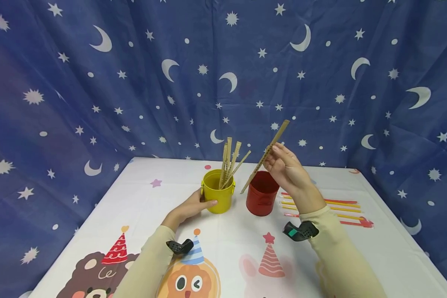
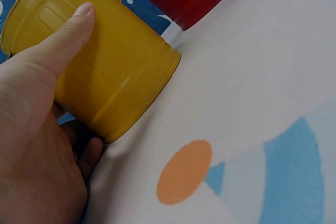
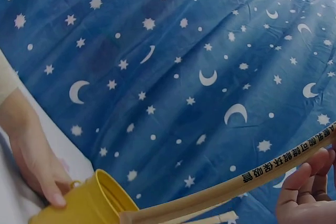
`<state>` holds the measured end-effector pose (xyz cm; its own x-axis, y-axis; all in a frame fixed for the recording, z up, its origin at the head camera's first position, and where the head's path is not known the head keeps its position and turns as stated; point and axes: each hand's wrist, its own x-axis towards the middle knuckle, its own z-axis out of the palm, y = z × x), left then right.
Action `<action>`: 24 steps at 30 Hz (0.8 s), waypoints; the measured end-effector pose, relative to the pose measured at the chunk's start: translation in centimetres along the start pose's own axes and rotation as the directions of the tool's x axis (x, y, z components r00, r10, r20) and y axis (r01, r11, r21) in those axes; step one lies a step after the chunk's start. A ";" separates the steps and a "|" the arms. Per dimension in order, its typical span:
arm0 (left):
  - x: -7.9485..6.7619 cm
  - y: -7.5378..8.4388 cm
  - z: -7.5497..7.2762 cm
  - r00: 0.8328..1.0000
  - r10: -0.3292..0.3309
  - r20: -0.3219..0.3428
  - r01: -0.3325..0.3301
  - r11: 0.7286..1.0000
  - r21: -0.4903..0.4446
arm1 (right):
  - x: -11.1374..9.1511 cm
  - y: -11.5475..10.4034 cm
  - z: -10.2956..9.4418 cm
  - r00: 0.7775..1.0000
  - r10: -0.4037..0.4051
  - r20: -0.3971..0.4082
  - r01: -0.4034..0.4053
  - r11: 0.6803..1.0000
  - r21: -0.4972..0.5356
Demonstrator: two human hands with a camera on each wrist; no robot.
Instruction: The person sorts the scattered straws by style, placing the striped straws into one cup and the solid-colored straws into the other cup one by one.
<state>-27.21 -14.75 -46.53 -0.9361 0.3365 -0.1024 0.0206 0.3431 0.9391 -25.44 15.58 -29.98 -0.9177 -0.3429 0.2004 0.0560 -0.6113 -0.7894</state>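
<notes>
My left hand [image 1: 193, 207] grips the small yellow bucket [image 1: 220, 201] by its side, the thumb across its front. Several paper-wrapped straws [image 1: 235, 155] stand in this bucket, leaning to its right side. Between thumb and fingers, my right hand [image 1: 288, 169] pinches another paper-wrapped straw [image 1: 260, 163], tilted with its lower end down to the left, above the gap between the buckets. Dark printed characters show on its wrapper in the right wrist view. A red bucket [image 1: 261, 203] stands on the table just below my right hand; its bottom inside is hidden.
Right of the red bucket, several red and yellow sticks [image 1: 344, 203] in clear wrappers lie on the table, partly behind my right forearm. A white cloth with cartoon animals covers the table [image 1: 152, 203]. A blue star-and-moon curtain [image 1: 208, 103] hangs behind it.
</notes>
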 end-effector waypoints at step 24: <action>0.1 -0.1 0.1 1.000 0.015 0.002 -0.015 1.000 -0.014 | 2.3 8.1 3.0 0.926 0.006 -0.377 -0.038 0.996 -0.077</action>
<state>-27.26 -14.68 -46.70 -0.9349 0.3436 -0.0888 0.0299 0.3255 0.9451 -25.90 7.68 -34.18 -0.9979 -0.0527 -0.0380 0.0605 -0.5406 -0.8391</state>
